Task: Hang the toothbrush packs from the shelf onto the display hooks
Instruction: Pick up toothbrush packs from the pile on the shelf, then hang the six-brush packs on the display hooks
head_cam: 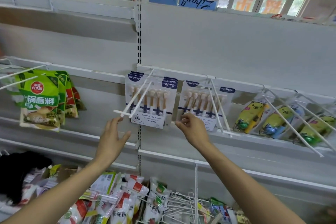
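Note:
Three white toothbrush packs (pixel 154 103) hang stacked on a white double-prong display hook (pixel 140 94) at the middle of the wall rail. To their right another toothbrush pack (pixel 203 100) hangs on a second hook (pixel 217 103). My left hand (pixel 113 137) is raised under the first hook, fingers spread, fingertips touching the hook's front crossbar. My right hand (pixel 190 127) pinches the lower left edge of the right-hand pack with thumb and fingers.
Green sauce packets (pixel 43 100) hang on hooks at the left. Yellow bear-shaped children's toothbrush packs (pixel 254 116) hang on hooks at the right. Below, the shelf holds starch bags (pixel 156 203), loose white wire hooks (pixel 183 203) and a black item (pixel 20 172).

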A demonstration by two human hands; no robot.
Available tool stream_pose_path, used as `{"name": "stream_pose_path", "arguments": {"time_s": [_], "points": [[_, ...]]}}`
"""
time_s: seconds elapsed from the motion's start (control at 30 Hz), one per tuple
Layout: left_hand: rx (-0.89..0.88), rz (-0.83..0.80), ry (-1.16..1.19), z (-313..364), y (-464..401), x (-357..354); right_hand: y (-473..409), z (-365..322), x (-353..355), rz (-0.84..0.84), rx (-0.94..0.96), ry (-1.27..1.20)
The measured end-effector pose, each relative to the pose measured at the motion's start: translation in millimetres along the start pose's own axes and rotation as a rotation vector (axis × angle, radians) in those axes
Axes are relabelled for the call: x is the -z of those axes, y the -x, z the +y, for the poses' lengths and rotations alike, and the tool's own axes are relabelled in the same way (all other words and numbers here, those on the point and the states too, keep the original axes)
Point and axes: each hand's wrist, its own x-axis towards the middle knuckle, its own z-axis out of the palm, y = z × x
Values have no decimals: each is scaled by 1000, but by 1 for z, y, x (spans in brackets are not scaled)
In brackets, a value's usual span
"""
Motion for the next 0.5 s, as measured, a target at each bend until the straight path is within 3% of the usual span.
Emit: {"name": "stream_pose_path", "arguments": {"time_s": [0.13, 0.5], "points": [[-291, -143, -144, 13, 17, -2, 37, 29, 26, -39, 109, 167], [-776, -364, -349, 111, 42, -61, 129, 105, 121, 9, 320, 608]]}}
